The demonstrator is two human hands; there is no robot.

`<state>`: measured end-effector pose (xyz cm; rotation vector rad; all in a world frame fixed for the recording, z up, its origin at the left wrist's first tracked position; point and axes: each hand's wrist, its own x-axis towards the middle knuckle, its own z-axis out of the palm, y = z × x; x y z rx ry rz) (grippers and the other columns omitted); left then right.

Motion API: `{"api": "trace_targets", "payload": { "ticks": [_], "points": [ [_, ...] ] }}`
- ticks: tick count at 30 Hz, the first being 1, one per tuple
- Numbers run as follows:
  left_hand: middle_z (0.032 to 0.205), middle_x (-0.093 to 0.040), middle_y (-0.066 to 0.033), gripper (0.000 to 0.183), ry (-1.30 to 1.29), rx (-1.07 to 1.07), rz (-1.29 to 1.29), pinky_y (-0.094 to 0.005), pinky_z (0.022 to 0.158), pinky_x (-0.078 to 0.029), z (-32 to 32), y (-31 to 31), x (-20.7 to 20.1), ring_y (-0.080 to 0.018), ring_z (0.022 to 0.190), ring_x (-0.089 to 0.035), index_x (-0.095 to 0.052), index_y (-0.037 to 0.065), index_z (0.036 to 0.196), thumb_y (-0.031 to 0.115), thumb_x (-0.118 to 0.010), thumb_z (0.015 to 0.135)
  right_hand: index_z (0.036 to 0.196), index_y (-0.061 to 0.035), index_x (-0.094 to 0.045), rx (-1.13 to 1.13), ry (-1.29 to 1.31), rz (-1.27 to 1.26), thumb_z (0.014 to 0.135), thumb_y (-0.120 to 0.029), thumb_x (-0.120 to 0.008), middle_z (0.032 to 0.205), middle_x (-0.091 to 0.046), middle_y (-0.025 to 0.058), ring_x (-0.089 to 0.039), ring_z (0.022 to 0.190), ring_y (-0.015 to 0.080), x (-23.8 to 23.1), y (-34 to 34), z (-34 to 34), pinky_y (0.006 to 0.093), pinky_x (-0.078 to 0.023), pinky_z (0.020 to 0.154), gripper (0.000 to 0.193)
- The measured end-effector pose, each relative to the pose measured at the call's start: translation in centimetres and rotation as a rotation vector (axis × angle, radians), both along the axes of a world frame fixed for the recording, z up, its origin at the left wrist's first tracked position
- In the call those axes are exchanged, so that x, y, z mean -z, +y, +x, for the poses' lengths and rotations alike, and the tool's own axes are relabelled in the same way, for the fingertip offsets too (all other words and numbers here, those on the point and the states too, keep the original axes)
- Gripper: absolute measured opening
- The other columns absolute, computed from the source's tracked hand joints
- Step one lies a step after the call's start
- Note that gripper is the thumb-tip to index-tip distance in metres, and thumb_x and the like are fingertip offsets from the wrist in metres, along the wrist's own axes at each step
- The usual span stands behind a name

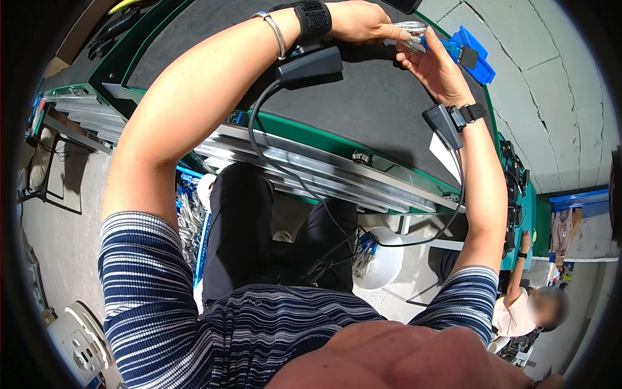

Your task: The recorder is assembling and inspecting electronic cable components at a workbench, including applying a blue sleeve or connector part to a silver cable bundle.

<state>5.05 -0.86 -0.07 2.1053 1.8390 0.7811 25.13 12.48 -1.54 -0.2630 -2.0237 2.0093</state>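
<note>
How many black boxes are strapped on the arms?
2. One black box with a cable sits under the left wrist; the other black box is by the right wrist, held by a black strap. More may be hidden.

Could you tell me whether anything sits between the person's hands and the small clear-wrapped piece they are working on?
Nothing visible does. The left hand and right hand both already touch the small clear-wrapped piece, above the dark bench mat, beside a blue bin.
</note>
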Motion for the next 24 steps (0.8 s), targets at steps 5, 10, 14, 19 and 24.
{"api": "trace_targets", "payload": {
  "ticks": [5, 10, 14, 19, 24],
  "points": [
    [0.098, -0.068, -0.0263, 0.059, 0.013, 0.004, 0.069, -0.0445, 0.084, -0.050, -0.05, 0.41, 0.28, -0.0400, 0.095, -0.067, -0.069, 0.000, 0.103, 0.053, -0.044, 0.099, 0.120, -0.0089, -0.061, -0.040, -0.010, 0.022, 0.099, -0.052, -0.050, 0.105, -0.068, 0.0073, -0.065, 0.095, 0.0137, -0.13, 0.02, -0.09, 0.0246, -0.051, 0.088, 0.049],
    [0.096, -0.068, -0.0263, 0.059, 0.023, -0.004, 0.047, -0.0448, 0.082, -0.051, -0.20, 0.25, 0.28, -0.0406, 0.093, -0.066, -0.068, 0.000, 0.101, 0.055, -0.046, 0.098, 0.119, -0.0086, -0.062, -0.044, -0.017, 0.034, 0.099, -0.051, -0.049, 0.104, -0.068, 0.0070, -0.065, 0.094, 0.0134, -0.09, -0.04, -0.18, 0.0245, -0.051, 0.087, 0.049],
    [0.093, -0.068, -0.0262, 0.060, 0.122, -0.024, 0.117, -0.0449, 0.081, -0.051, -0.28, 0.13, 0.21, -0.0408, 0.091, -0.066, -0.067, -0.001, 0.100, 0.056, -0.048, 0.097, 0.119, -0.0088, -0.062, -0.033, -0.015, 0.030, 0.100, -0.050, -0.049, 0.104, -0.068, 0.0068, -0.065, 0.094, 0.0131, -0.07, -0.09, -0.16, 0.0246, -0.051, 0.086, 0.047],
    [0.092, -0.068, -0.0262, 0.057, 0.043, -0.014, 0.106, -0.0442, 0.079, -0.051, -0.30, 0.33, 0.05, -0.0404, 0.089, -0.067, -0.066, -0.001, 0.099, 0.054, -0.051, 0.096, 0.121, -0.0087, -0.061, -0.043, -0.008, 0.020, 0.100, -0.048, -0.050, 0.106, -0.067, 0.0075, -0.065, 0.094, 0.0134, -0.03, 0.05, -0.10, 0.0248, -0.051, 0.086, 0.046],
    [0.091, -0.068, -0.0249, 0.054, -0.036, -0.011, 0.198, -0.0423, 0.078, -0.052, -0.07, 0.34, 0.08, -0.0378, 0.087, -0.068, -0.067, 0.000, 0.099, 0.052, -0.054, 0.095, 0.122, -0.0077, -0.060, -0.024, 0.013, -0.038, 0.098, -0.051, -0.051, 0.106, -0.067, 0.0085, -0.065, 0.094, 0.0137, 0.09, 0.39, -0.05, 0.0252, -0.053, 0.087, 0.051]
  ]
}}
